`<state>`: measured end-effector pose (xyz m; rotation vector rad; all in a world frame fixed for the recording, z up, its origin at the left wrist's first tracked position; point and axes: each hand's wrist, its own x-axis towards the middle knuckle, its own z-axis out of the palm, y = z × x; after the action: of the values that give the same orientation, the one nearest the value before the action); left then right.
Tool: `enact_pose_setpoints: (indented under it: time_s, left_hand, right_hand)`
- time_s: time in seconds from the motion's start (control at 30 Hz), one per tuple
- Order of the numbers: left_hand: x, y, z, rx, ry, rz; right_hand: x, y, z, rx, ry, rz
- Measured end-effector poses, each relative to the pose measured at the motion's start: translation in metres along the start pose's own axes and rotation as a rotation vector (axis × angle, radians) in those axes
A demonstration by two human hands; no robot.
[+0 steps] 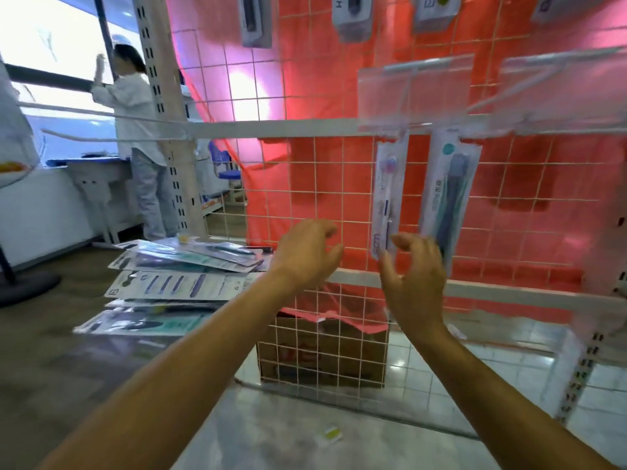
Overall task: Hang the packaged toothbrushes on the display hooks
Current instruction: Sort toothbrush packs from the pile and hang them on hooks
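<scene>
Two packaged toothbrushes hang side by side from hooks on the white wire grid: a pink-headed one (386, 198) and a dark blue one (449, 195). A loose pile of packaged toothbrushes (176, 283) lies on a surface to the left. My left hand (307, 256) hovers in front of the grid with fingers loosely curled, holding nothing. My right hand (412, 276) is raised just below the two hanging packs, fingers relaxed and empty, close to the pink pack's lower end. Clear label holders (414, 86) top the display hooks above the packs.
More packs (351, 15) hang higher on the grid, backed by red sheeting. A cardboard box (322, 354) sits behind the lower grid. A person in white (135, 106) stands at the window far left. A long bare hook (112, 137) juts out on the left.
</scene>
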<state>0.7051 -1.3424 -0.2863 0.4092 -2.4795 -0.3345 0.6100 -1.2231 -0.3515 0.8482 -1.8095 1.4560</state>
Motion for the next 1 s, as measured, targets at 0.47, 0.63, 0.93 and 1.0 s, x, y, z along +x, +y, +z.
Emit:
enact_pose_setpoints:
  time_s: [0.47, 0.63, 0.93, 1.0]
  left_hand:
    - [-0.037, -0.126, -0.052, 0.452, 0.057, -0.291]
    - [-0.045, -0.152, -0.054, 0.580, -0.014, -0.298]
    - [-0.042, -0.160, -0.051, 0.663, -0.027, -0.227]
    - [-0.041, -0.162, -0.051, 0.652, -0.014, -0.231]
  right_hand:
    - [0.004, -0.073, 0.119, -0.010, -0.724, -0.154]
    - [0.008, -0.082, 0.154, -0.014, -0.826, -0.141]
    - [0.016, -0.102, 0.185, -0.140, -1.041, -0.202]
    - [0.018, -0.107, 0.187, -0.157, -1.100, -0.187]
